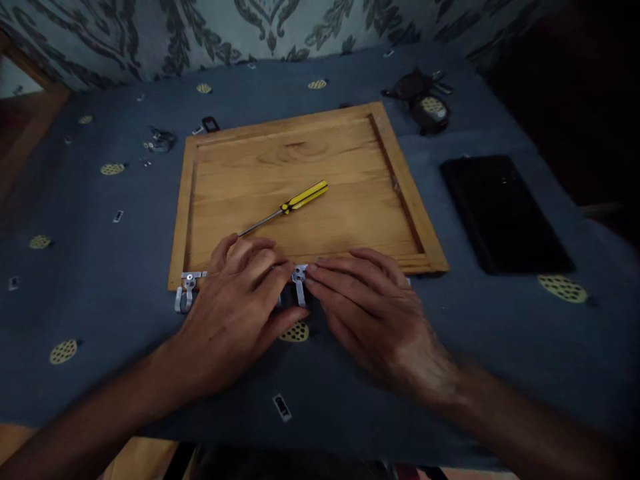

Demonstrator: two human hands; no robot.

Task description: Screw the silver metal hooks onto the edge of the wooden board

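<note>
Head view: metal hook rail (299, 273) steadied at edge of wooden panel (340, 157) by left hand (233, 313) and right hand (380, 320); grip closure cannot be told; even alignment seemingly needed.

Dim, bluish light; right side dark, forearms softly blurred.

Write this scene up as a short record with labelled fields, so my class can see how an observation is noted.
Surface: blue patterned cloth
Main object: framed wooden board, lying flat
On board: screwdriver, yellow and black handle, shaft pointing towards the left hand
Near edge: metal hooks
Left hand: over the near edge, between two hooks
Right hand: fingertips beside the middle visible hook
Right side: flat black object
Far left: small metal parts
Unclear: hand grip
</note>
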